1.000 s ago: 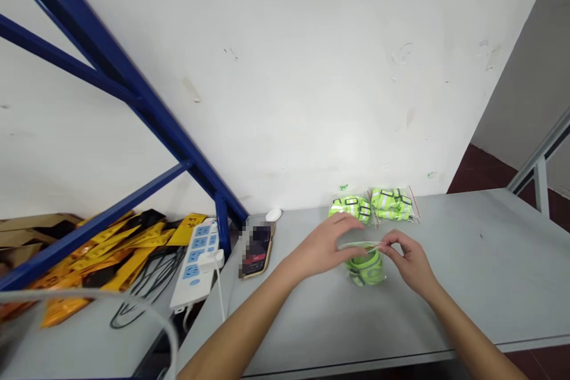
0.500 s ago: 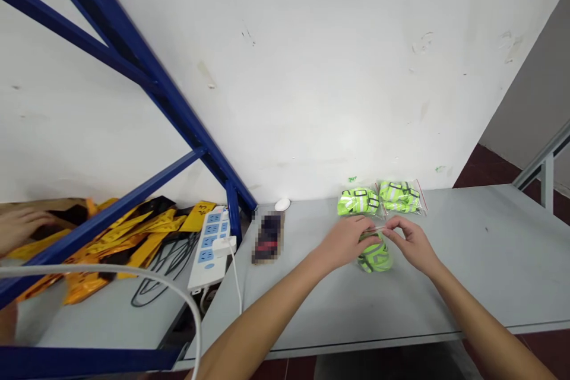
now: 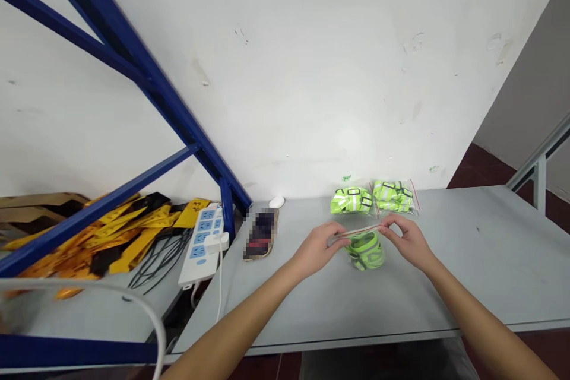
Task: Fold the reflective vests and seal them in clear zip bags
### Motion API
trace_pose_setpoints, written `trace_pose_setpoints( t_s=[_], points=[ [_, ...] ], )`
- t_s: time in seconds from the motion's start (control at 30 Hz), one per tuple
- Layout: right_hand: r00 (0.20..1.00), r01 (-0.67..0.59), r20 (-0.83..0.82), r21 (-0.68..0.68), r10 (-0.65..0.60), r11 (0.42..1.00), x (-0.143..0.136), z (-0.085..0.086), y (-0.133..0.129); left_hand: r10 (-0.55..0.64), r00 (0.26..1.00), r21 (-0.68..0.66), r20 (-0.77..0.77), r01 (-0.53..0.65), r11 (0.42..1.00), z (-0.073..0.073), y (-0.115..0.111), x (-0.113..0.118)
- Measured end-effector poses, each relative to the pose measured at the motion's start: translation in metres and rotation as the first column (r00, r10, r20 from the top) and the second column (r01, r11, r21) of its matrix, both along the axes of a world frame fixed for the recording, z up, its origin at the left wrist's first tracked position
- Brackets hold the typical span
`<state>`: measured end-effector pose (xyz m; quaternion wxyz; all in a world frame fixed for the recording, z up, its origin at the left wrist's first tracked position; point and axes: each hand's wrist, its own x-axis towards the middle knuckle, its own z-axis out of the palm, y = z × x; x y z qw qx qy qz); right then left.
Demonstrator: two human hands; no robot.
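Observation:
A clear zip bag (image 3: 358,230) with a red line along its top edge hangs between my hands over the grey table. Inside it is a folded neon-green strap bundle (image 3: 369,252) with reflective grey stripes. My left hand (image 3: 324,243) pinches the left end of the bag's top edge. At the right end, the thumb and fingers of my right hand (image 3: 404,238) pinch the same edge. Just beyond lie two packed bags of the same green straps, the left one (image 3: 351,200) and the right one (image 3: 394,196), side by side near the wall.
A phone (image 3: 260,234) with a blurred screen and a white round object (image 3: 276,202) lie to the left. A power strip (image 3: 202,246) with a white plug and cable stands by the blue frame (image 3: 178,113). Yellow packages (image 3: 129,231) pile up on the neighbouring table.
My left hand has moved left along the bag's top edge, so the edge now stretches between my hands. The other person's hand at the far left has gone from its place by the packages.

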<state>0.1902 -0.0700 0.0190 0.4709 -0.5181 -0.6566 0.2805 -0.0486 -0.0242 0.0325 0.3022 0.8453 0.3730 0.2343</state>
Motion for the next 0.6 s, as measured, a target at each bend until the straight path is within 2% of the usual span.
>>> trace_pose_setpoints(
  t_s=[0.13,0.27,0.43,0.6],
  points=[
    [0.997,-0.075,0.035,0.005,0.075,0.997,0.007,0.002,0.004,0.065,0.985,-0.053,0.162,-0.058,0.997,-0.012,-0.002,0.005],
    [0.998,-0.056,-0.005,0.039,0.056,0.998,0.014,-0.001,0.005,0.127,0.948,-0.091,0.291,-0.105,0.990,-0.018,0.000,0.020],
    [0.999,0.013,-0.041,0.007,-0.012,1.000,0.026,0.000,0.004,0.280,0.847,-0.193,0.451,-0.213,0.958,-0.029,0.004,0.043],
    [0.999,-0.029,0.018,-0.017,0.030,0.999,0.032,0.009,0.009,0.316,0.731,-0.229,0.604,-0.221,0.948,-0.034,0.003,0.075]
  ],
)
